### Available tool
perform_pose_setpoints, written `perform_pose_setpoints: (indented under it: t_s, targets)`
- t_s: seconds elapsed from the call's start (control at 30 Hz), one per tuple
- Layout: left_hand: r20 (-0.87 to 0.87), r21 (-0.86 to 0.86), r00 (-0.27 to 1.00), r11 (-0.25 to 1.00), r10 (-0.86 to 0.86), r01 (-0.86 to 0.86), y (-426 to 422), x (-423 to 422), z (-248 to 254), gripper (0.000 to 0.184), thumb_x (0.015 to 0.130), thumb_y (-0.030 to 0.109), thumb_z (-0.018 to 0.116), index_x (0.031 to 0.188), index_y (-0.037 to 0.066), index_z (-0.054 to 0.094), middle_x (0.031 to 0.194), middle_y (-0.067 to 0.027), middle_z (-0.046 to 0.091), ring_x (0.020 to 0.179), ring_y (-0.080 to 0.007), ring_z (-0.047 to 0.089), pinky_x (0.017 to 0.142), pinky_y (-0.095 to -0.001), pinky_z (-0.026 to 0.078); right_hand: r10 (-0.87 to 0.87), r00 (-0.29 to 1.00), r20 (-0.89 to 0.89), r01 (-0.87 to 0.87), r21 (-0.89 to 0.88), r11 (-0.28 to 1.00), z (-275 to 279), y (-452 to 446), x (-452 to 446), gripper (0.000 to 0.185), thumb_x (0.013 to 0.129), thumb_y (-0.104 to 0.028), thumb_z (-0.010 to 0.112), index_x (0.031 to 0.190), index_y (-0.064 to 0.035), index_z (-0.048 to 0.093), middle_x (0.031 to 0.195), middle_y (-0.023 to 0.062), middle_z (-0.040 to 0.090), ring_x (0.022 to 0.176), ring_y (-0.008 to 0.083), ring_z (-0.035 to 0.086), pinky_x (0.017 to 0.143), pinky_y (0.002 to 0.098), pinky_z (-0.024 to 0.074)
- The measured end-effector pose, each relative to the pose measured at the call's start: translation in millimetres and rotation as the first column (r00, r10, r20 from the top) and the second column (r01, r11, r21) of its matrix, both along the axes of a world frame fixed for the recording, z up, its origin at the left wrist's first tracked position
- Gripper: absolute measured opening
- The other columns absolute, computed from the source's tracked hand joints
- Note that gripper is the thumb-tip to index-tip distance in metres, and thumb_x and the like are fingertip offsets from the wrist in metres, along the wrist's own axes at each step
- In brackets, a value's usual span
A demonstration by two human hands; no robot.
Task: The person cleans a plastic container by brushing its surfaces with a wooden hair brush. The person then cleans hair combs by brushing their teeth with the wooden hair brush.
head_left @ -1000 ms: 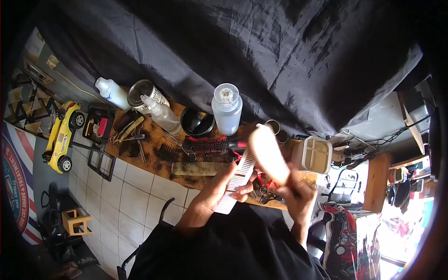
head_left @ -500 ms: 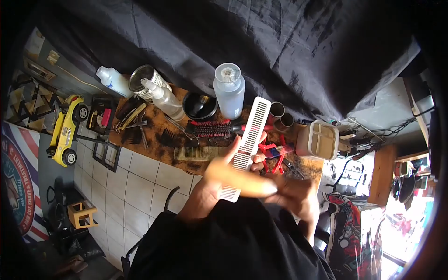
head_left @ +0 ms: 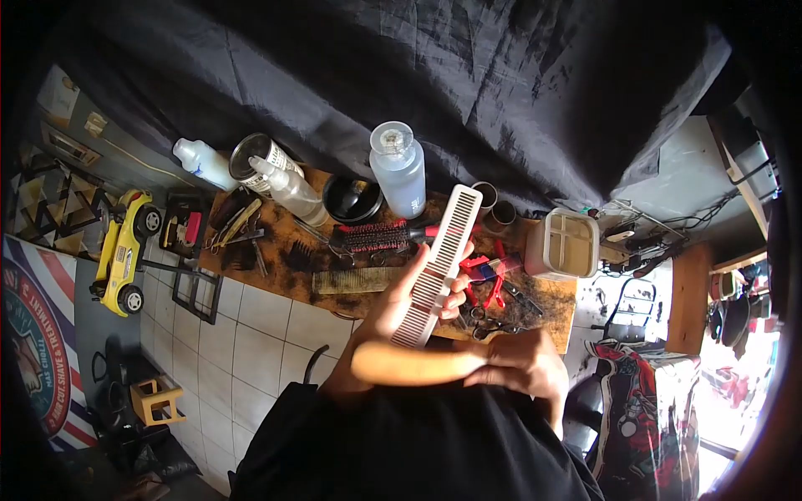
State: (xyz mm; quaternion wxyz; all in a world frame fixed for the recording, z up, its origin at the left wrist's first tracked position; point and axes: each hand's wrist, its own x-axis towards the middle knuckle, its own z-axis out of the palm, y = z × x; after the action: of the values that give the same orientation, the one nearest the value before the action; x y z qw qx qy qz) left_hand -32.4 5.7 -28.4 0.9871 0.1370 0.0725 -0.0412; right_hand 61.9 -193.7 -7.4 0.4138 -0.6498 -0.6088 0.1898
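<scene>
My left hand (head_left: 386,313) grips a long white comb (head_left: 451,230), held tilted with its upper end toward the workbench. The fingertips show at the comb's right edge. My right hand (head_left: 526,363) is closed on one end of a smooth tan elongated tool (head_left: 409,365). This tool is blurred by motion, so its exact kind is unclear. It lies across in front of the comb's lower end and hides part of my left wrist. Whether it touches the comb cannot be told. Beyond my hands, a red-and-black round hairbrush (head_left: 376,237) and a yellowish comb (head_left: 355,280) lie on the workbench.
The wooden workbench (head_left: 288,280) carries a clear bottle (head_left: 399,175), a spray bottle (head_left: 288,188), a black bowl (head_left: 351,199), scissors (head_left: 493,327), red clippers (head_left: 499,271) and a divided plastic container (head_left: 561,244). Dark cloth (head_left: 334,75) hangs behind. A yellow toy car (head_left: 125,250) is at left.
The tan tool has swung down and toward me, from across the comb's middle to its lower end. My right hand has moved slightly closer to me; my left still holds the comb.
</scene>
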Motion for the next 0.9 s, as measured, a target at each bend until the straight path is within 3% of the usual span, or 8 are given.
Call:
perform_pose_setpoints:
  t_s: [0.3,0.4,0.5,0.57,0.7,0.77,0.83,0.9]
  targets:
    - [-0.087,0.463,0.993,0.879,-0.081,0.112,-2.6,-14.1,10.3,0.063,0.096,0.049,0.038,0.131,-0.003,0.04,0.082,-0.0057,0.05,0.066,-0.0093,0.046,0.055,-0.0218,0.039,-0.78,0.605,-0.16,0.793,0.035,0.608,-5.5,5.4,6.0,0.056,0.07,0.0,0.074,0.124,-0.0062,0.058,0.073,0.0123,0.065,0.062,0.0106,0.057,0.06,0.0263,0.0482]
    - [-0.122,0.363,0.992,0.929,-0.024,0.067,-7.6,-14.3,0.3,0.063,0.096,0.049,0.037,0.134,-0.001,0.039,0.085,-0.0052,0.051,0.066,-0.01,0.047,0.055,-0.0228,0.04,-0.65,0.753,-0.099,0.657,0.083,0.749,-4.0,-1.4,2.3,0.057,0.069,-0.006,0.077,0.123,-0.0012,0.057,0.075,0.0063,0.066,0.067,0.0069,0.058,0.063,0.0242,0.0481]
    - [-0.058,-0.011,0.996,0.998,-0.067,0.066,0.3,-7.4,-4.7,0.061,0.098,0.048,0.032,0.136,0.002,0.037,0.09,-0.0055,0.056,0.07,-0.0118,0.051,0.06,-0.0253,0.043,-0.029,0.988,-0.151,0.047,0.116,0.992,-8.8,-8.7,7.9,0.047,0.067,-0.017,0.081,0.11,-0.008,0.067,0.074,0.0075,0.067,0.064,0.0184,0.065,0.063,0.0291,0.0536]
    - [-0.032,0.094,0.997,0.993,-0.071,0.073,4.5,-6.6,2.5,0.063,0.097,0.05,0.033,0.139,0.002,0.033,0.093,-0.0043,0.054,0.07,-0.0119,0.05,0.061,-0.0254,0.045,0.077,0.995,0.063,-0.061,-0.223,0.973,28.3,-3.3,2.9,0.041,0.07,-0.026,0.078,0.107,-0.0125,0.069,0.072,0.0044,0.067,0.061,0.02,0.064,0.057,0.0305,0.0522]
    - [-0.15,0.054,0.988,0.998,0.031,-0.023,2.7,-3.6,3.8,0.062,0.096,0.045,0.042,0.139,0.002,0.031,0.093,-0.007,0.051,0.073,-0.0136,0.05,0.065,-0.0275,0.046,-0.34,0.932,-0.127,0.337,-0.046,0.94,-5.0,-3.0,1.9,0.05,0.066,-0.024,0.079,0.112,-0.0108,0.066,0.072,0.008,0.066,0.063,0.0207,0.065,0.057,0.0309,0.0506]
    - [-0.281,0.326,0.925,0.932,0.254,-0.157,-5.8,-6.0,24.7,0.066,0.093,0.048,0.045,0.138,0.002,0.034,0.125,-0.0122,0.053,0.079,-0.014,0.054,0.069,-0.0262,0.047,-0.425,0.897,-0.121,0.42,-0.065,0.905,-3.7,1.2,1.1,0.054,0.065,-0.016,0.081,0.115,-0.0071,0.064,0.076,0.0112,0.067,0.066,0.0181,0.067,0.061,0.0298,0.0508]
    - [-0.001,0.348,0.999,0.937,-0.034,0.032,17.7,-20.3,-15.3,0.063,0.095,0.052,0.04,0.134,0.003,0.043,0.104,-0.0051,0.061,0.084,-0.0078,0.055,0.076,-0.0243,0.045,-0.631,0.76,-0.154,0.64,0.019,0.768,-12.8,3.3,2.4,0.055,0.067,-0.012,0.08,0.119,-0.0066,0.062,0.076,0.0125,0.067,0.066,0.0125,0.064,0.061,0.0279,0.0495]
    - [-0.18,0.508,0.984,0.855,-0.011,0.103,6.4,-18.6,8.3,0.061,0.096,0.051,0.037,0.131,0.002,0.047,0.09,-0.0005,0.06,0.076,-0.0048,0.054,0.07,-0.0214,0.044,-0.78,0.614,-0.125,0.784,-0.022,0.621,-7.3,8.7,5.8,0.053,0.072,-0.006,0.076,0.123,-0.005,0.059,0.069,0.0069,0.062,0.06,0.0061,0.05,0.058,0.0229,0.0442]
